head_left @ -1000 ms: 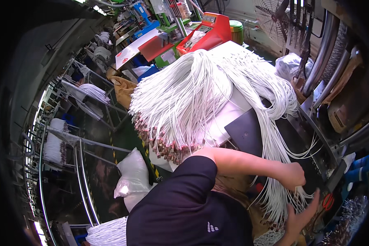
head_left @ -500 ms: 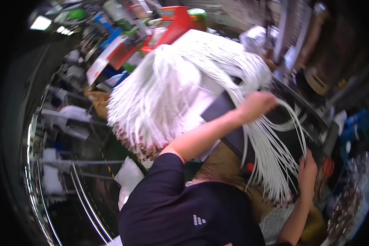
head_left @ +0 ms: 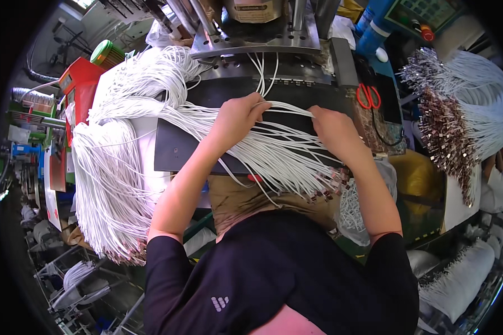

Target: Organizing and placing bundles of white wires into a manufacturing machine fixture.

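Note:
A loose fan of white cables (head_left: 279, 162) lies across the dark bench top in front of me, its ends with small coppery metal plugs spread to the right. My left hand (head_left: 240, 118) is closed, thumb and fingers pinching white cables above the fan. To the right, my right hand (head_left: 341, 135) is curled round the other end of the few cables stretched between the hands; its grasped ends are hidden by the fingers. A few thin white cables (head_left: 261, 75) run from beside my left fingertips up to the metal press (head_left: 257, 43).
Thick heaps of white cable (head_left: 109, 184) hang over the left edge, by a red bin (head_left: 81, 78). Red-handled scissors (head_left: 369, 96) lie at right. Another plugged cable pile (head_left: 447, 123) sits at far right, with a clear bag (head_left: 360, 201) below the bench edge.
My view has swung round to face the press. Both hands have come in front of me at nearly one height; the cable loop between them is now a flatter, stretched run.

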Motion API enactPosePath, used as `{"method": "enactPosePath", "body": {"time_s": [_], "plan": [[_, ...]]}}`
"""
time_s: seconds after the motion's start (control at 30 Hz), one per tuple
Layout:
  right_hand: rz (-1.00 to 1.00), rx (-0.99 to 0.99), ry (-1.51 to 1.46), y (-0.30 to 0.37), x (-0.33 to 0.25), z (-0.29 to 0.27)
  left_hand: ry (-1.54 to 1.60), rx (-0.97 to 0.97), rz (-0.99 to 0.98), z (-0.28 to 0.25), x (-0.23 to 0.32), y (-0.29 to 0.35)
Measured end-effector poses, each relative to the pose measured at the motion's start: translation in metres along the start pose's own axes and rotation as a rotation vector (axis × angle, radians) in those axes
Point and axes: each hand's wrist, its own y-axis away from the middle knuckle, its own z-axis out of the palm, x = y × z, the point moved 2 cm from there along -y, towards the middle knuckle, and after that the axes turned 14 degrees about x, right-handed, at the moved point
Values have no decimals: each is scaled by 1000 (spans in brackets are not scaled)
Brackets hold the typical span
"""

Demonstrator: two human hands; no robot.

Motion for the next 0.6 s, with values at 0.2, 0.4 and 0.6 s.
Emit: {"method": "enactPosePath", "body": {"time_s": [0.2,0.4,0.6], "plan": [[83,16,42,0,4,6,313,423,137,-15,-16,-6],[-381,355,114,13,-10,-21,319,-554,-247,-14,34,65],[-539,-13,59,-22,9,9,806,-566,-710,36,50,83]]}}
